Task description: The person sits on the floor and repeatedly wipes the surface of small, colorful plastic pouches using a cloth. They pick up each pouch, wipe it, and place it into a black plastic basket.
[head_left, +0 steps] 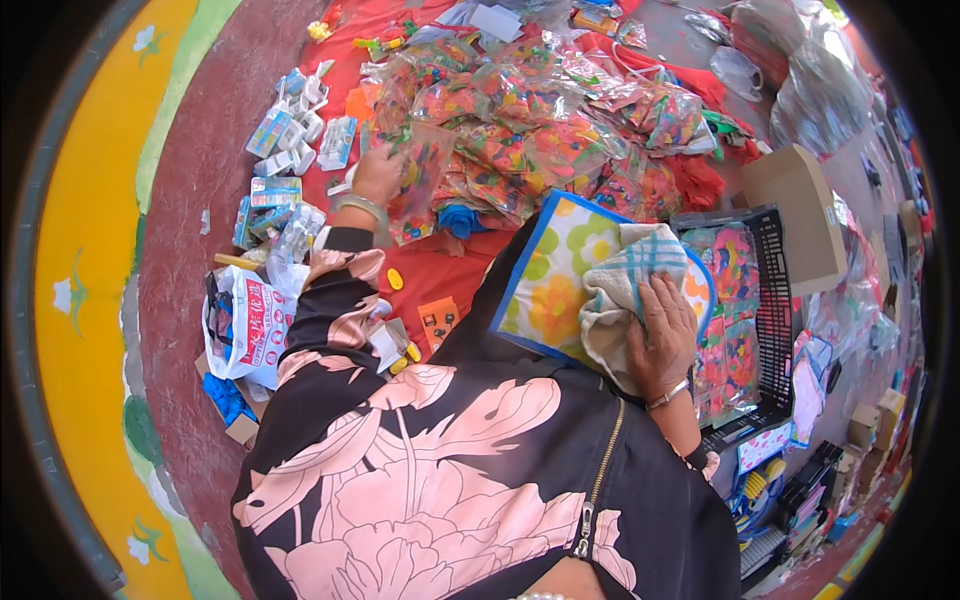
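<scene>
Maroon floor (195,175) down the left of frame, yellow painted strip (85,300) outside it; red sheet (420,268) spread under the work, upper middle.

Key relation: clear packet (428,165) of coloured pieces sits immediately right of the left hand (378,178), upper middle-left of frame, at the left margin of the main packet pile (545,100). Long axis runs roughly up-down in frame, top leaning right. Fingers meet it at the upper left edge, so nearly all of its body lies right of and below them. Left hand is clearly the nearer one; right hand (662,325) is well apart, lower right of the packet.

Left fingers: bent in against the packet edge, tips hidden/blurred. Can't tell if they're pinched on it or just touching.

Right fingers: extended, lying over a checked towel (640,262), not wrapped round anything I can see. Towel overlaps a floral panel (550,265) with blue edging, centre-right, between the pile and the torso.

Around: black crate (775,330) right of the right hand, filled packets (735,262) laid inside it; open cardboard box (800,215) beside its upper end. Blue-and-white boxes (275,130) left of the left hand, apart from it.
</scene>
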The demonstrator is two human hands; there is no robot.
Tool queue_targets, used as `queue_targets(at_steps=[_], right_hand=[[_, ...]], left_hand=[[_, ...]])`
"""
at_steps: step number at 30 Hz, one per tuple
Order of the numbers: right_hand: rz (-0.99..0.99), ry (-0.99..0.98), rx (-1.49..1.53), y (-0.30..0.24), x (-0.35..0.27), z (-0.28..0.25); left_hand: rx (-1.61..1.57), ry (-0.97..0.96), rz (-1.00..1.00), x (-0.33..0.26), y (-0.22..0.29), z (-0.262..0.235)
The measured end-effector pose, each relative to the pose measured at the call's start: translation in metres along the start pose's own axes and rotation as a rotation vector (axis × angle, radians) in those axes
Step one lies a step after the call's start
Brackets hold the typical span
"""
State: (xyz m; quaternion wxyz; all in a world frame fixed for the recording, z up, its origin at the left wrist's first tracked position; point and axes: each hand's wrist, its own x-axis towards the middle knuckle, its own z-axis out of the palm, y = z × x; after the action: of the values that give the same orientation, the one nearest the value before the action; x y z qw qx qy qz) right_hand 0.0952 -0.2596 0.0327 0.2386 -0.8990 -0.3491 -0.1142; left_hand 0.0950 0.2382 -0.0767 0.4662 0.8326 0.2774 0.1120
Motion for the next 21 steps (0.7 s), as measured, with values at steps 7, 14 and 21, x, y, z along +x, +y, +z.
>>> queue_targets(at_steps=[7, 14, 21], right_hand=[[0.072, 0.126, 0.270, 0.009, -0.019, 0.001], [0.796, 0.514, 1.503, 0.027, -0.024, -0.002], [0.071, 0.920, 1.310, 0.094, -0.030, -0.054]], left_hand=[[-0.227, 0.016, 0.520, -0.082, 0.208, -0.020], [-0.772, -0.197, 0.515, -0.154, 0.311, 0.002], [-0.913, -0.418, 0.210, -0.165, 0.280, 0.091]])
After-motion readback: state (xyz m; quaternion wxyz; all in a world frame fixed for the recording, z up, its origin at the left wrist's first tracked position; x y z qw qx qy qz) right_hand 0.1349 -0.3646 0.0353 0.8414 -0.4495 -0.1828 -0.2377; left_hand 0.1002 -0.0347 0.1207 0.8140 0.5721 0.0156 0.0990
